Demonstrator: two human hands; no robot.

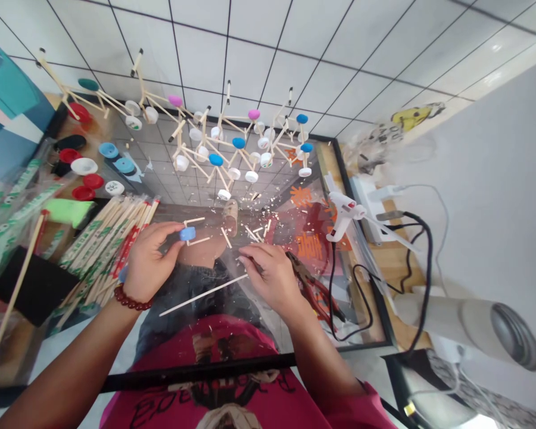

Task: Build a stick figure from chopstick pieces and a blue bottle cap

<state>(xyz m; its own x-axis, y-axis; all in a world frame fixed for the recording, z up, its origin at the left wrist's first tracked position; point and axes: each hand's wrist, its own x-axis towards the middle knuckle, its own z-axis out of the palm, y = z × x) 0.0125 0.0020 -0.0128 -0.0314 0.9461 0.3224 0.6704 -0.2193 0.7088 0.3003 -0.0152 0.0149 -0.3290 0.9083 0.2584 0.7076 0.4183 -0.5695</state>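
My left hand [150, 262] pinches a blue bottle cap [187, 233] between thumb and fingers, above the glass tabletop. Two short pieces of wooden stick [197, 241] point rightward from the cap. My right hand [272, 275] is low over the glass, thumb and fingers close together; whatever lies between the tips is too small to make out. Beyond its fingertips are several short cut stick pieces [259, 231]. A long thin stick [203, 295] lies diagonally between my hands, its right end close to the right thumb.
Along the far edge stand several stick-and-cap figures [239, 143]. Wrapped chopsticks [102, 250] and loose caps [84, 165] are at left. To the right are red-handled pliers [312, 286], a white glue gun [345, 214] and black cables [422, 280]. Wood chips are scattered mid-table.
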